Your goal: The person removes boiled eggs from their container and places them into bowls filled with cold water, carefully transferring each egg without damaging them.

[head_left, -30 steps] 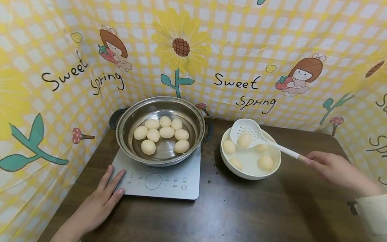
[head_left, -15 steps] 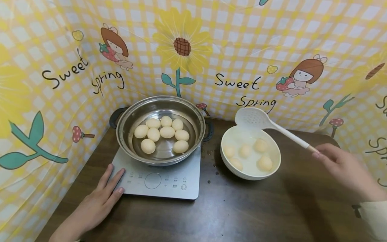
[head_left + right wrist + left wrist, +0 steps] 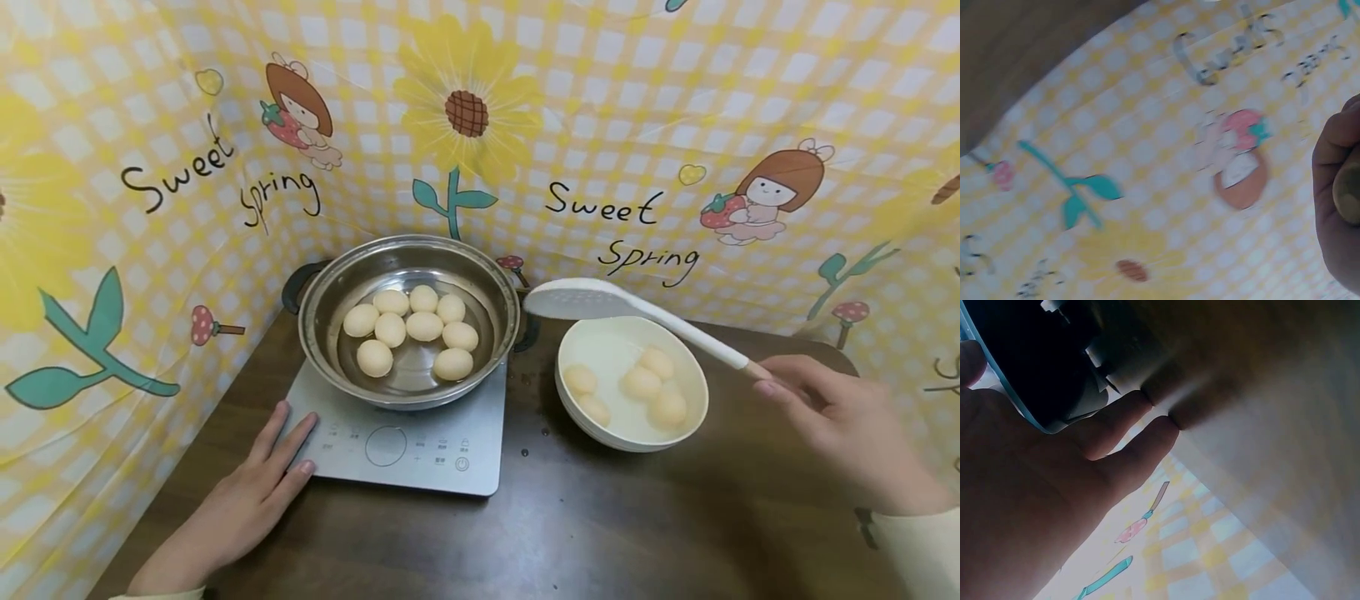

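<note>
My right hand (image 3: 840, 417) grips the wooden-tipped handle of a white slotted spoon (image 3: 577, 300). The spoon's bowl carries no egg and is tilted, over the gap between pot and bowl. Below it, a white bowl (image 3: 611, 442) holds several eggs (image 3: 667, 408) in water. Fingers outstretched, my left hand (image 3: 251, 492) rests along the left edge of a silver induction cooker (image 3: 337, 462). On that cooker a steel pot (image 3: 315, 358) contains water and several more pale eggs (image 3: 375, 358). In the right wrist view, fingers curl round the rounded handle end (image 3: 1349, 194).
A brown wooden table (image 3: 585, 533) carries everything, with water drops (image 3: 525, 452) between cooker and bowl. A yellow checked cloth (image 3: 600, 100) stands close behind and along the left. The pot's dark handles (image 3: 300, 283) jut out at both sides.
The slotted spoon has come up out of the white bowl, leaving an egg in the water, and then swung left towards the pot. My left hand has stayed on the cooker.
</note>
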The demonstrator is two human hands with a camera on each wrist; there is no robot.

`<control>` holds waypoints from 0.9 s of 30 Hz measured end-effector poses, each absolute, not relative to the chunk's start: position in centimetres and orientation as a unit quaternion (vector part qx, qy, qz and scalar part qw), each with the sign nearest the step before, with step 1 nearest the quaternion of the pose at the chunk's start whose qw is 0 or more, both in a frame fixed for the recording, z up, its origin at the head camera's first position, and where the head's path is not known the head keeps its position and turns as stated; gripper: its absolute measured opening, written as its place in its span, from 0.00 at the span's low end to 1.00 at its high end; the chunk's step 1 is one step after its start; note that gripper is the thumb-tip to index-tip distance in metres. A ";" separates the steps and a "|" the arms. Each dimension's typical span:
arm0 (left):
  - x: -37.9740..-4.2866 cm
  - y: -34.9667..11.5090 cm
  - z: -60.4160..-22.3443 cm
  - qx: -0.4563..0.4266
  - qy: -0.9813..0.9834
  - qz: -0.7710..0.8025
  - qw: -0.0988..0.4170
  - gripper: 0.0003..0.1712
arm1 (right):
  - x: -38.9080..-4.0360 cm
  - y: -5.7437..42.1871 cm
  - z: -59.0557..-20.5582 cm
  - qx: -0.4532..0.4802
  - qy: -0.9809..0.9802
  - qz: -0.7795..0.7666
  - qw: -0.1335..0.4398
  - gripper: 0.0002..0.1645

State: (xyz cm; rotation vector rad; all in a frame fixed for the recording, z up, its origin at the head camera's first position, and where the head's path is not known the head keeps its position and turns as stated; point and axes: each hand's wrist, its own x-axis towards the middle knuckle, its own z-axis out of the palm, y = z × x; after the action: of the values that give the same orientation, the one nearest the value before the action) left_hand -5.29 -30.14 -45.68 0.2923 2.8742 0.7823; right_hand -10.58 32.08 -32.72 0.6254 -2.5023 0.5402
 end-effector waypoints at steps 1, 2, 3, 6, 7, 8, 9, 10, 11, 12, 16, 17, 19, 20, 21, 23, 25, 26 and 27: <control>-5.3 -30.1 -45.6 0.097 0.957 0.261 0.076 0.36 | -10.7 31.4 -32.6 0.249 -0.913 0.200 0.252 0.14; -5.3 -30.1 -45.6 0.096 0.957 0.262 0.078 0.36 | -10.9 30.7 -32.4 0.267 -0.909 0.198 0.253 0.13; -5.2 -30.1 -45.5 0.095 0.957 0.263 0.080 0.36 | -11.1 30.0 -32.3 0.286 -0.903 0.195 0.255 0.12; -5.2 -30.1 -45.4 0.092 0.956 0.264 0.087 0.36 | -11.8 27.9 -31.8 0.324 -0.891 0.191 0.254 0.08; -5.2 -30.1 -45.3 0.091 0.956 0.264 0.088 0.36 | -12.1 27.3 -31.7 0.332 -0.889 0.185 0.256 0.08; -5.2 -30.1 -45.3 0.090 0.956 0.263 0.088 0.36 | -12.3 26.6 -31.5 0.340 -0.886 0.180 0.260 0.12; -5.2 -30.1 -45.3 0.090 0.957 0.263 0.089 0.36 | -12.6 26.0 -31.5 0.348 -0.882 0.175 0.265 0.16; -5.2 -30.1 -45.4 0.089 0.956 0.263 0.090 0.36 | -12.8 25.4 -31.4 0.356 -0.878 0.171 0.272 0.21; -5.2 -30.1 -45.4 0.088 0.956 0.264 0.091 0.36 | -13.1 24.9 -31.3 0.363 -0.874 0.164 0.277 0.25; -5.2 -30.0 -45.4 0.088 0.956 0.265 0.091 0.36 | -13.3 24.3 -31.3 0.373 -0.868 0.157 0.288 0.27; -5.1 -29.9 -45.5 0.088 0.956 0.267 0.087 0.37 | -14.0 22.4 -31.3 0.395 -0.852 0.125 0.319 0.26; -5.1 -29.9 -45.4 0.088 0.956 0.267 0.086 0.37 | -14.1 22.0 -31.3 0.398 -0.851 0.116 0.323 0.25; -5.0 -29.9 -45.4 0.088 0.956 0.268 0.084 0.36 | -14.3 21.3 -31.2 0.402 -0.848 0.103 0.330 0.24; -5.0 -29.9 -45.4 0.089 0.956 0.268 0.082 0.36 | -14.4 21.1 -31.2 0.405 -0.848 0.098 0.329 0.24; -5.0 -29.9 -45.4 0.089 0.956 0.268 0.081 0.36 | -14.4 20.9 -31.1 0.405 -0.848 0.092 0.328 0.24; -5.0 -29.9 -45.3 0.089 0.956 0.269 0.081 0.36 | -14.5 20.6 -30.9 0.409 -0.848 0.082 0.328 0.24; -5.0 -29.9 -45.2 0.089 0.956 0.268 0.079 0.36 | -14.6 20.3 -30.9 0.412 -0.846 0.072 0.330 0.24; -5.0 -29.9 -45.2 0.088 0.956 0.267 0.079 0.36 | -14.6 20.3 -30.9 0.415 -0.845 0.068 0.330 0.24; -5.1 -29.9 -45.2 0.087 0.956 0.267 0.079 0.36 | -14.7 20.2 -30.8 0.416 -0.846 0.066 0.328 0.24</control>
State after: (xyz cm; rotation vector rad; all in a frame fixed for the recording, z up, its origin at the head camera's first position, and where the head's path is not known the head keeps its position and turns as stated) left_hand -5.10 -29.86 -45.16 0.2608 2.8626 0.7991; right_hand -14.67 20.20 -30.85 1.0902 -2.2142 0.1719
